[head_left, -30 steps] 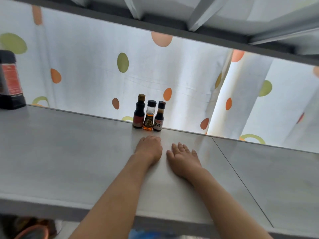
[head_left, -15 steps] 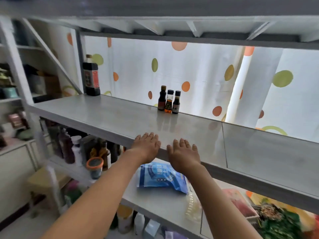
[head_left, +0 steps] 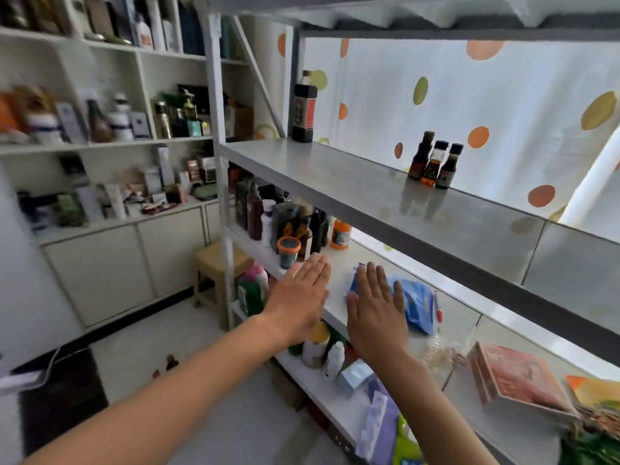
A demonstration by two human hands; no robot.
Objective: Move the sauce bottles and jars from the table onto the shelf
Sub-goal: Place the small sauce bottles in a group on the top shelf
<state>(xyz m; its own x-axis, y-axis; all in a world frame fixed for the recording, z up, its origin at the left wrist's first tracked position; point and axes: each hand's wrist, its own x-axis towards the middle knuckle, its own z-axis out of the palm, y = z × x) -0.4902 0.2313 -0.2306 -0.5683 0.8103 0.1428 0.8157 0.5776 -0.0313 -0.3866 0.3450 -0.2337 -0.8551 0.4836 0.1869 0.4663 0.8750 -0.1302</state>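
Three small sauce bottles (head_left: pixel 435 160) stand side by side at the back of the grey upper shelf (head_left: pixel 335 177). A tall dark bottle (head_left: pixel 304 109) with a red label stands at that shelf's far left end. My left hand (head_left: pixel 300 298) and my right hand (head_left: pixel 374 310) are held out flat, fingers straight, in front of the lower shelf and well below the three bottles. Neither hand holds anything. No table shows in this view.
The lower white shelf (head_left: pixel 339 260) carries a cluster of bottles and jars (head_left: pixel 285 223), a blue bag (head_left: pixel 414 305) and a red box (head_left: pixel 516 377). A yellow stool (head_left: pixel 218 260) stands by the rack's post. White wall shelves (head_left: pixel 100 146) full of goods fill the left.
My hands have come off the upper shelf and dropped back and down, now hovering flat before the lower shelf. The view has pulled away and swung left.
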